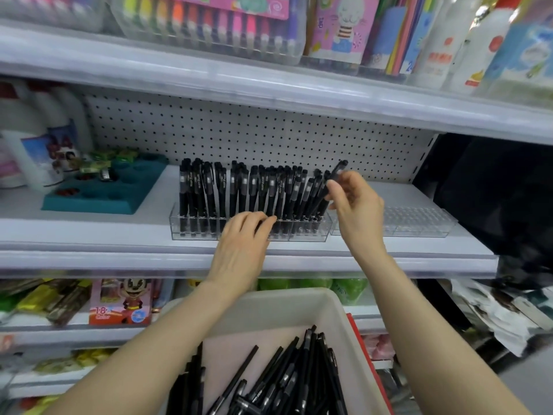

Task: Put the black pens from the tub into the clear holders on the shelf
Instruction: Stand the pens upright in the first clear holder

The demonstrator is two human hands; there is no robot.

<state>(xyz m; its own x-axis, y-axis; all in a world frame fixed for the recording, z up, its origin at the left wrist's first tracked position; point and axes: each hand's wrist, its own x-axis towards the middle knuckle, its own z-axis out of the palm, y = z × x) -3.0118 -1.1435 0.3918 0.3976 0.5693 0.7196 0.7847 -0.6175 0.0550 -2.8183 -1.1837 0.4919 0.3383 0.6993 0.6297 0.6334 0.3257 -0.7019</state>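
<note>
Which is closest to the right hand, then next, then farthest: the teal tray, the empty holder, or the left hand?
1. Empty holder, just right of the right hand.
2. Left hand, lower left.
3. Teal tray, far left.

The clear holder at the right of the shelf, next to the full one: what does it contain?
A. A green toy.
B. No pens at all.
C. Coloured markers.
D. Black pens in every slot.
B: the right clear holder shows only bare slots. The black pens stand in the left clear holder, at whose right end the right hand pinches one.
</note>
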